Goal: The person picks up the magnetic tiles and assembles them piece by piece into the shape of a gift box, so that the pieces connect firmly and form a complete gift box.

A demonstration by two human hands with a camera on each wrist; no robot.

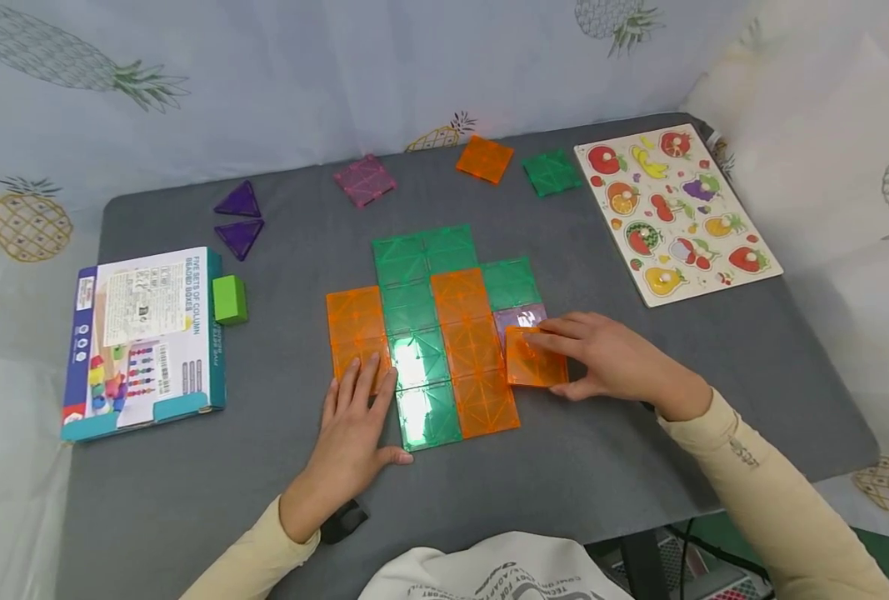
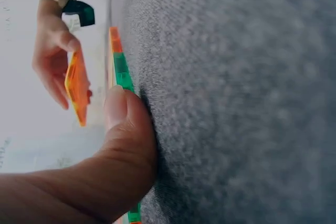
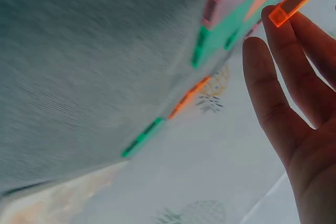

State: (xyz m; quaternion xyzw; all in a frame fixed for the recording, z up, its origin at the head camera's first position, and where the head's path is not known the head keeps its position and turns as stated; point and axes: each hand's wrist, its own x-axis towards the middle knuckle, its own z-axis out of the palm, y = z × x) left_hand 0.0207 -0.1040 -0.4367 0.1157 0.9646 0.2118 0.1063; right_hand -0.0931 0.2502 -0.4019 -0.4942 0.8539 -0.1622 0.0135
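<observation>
My right hand pinches a translucent orange square magnetic tile, fingers on its top and thumb at its lower corner. In the left wrist view that tile hangs above the table. From the head view it overlaps a pale purple tile at the right side of a flat tile layout of green tiles and orange tiles. My left hand rests with spread, fairly straight fingers on the layout's left orange tiles, its thumb beside the lowest green tile.
Behind the layout lie a pink tile, an orange tile and a green tile. At left are purple triangles, a green block and a boxed bead set. A fruit puzzle board lies at right.
</observation>
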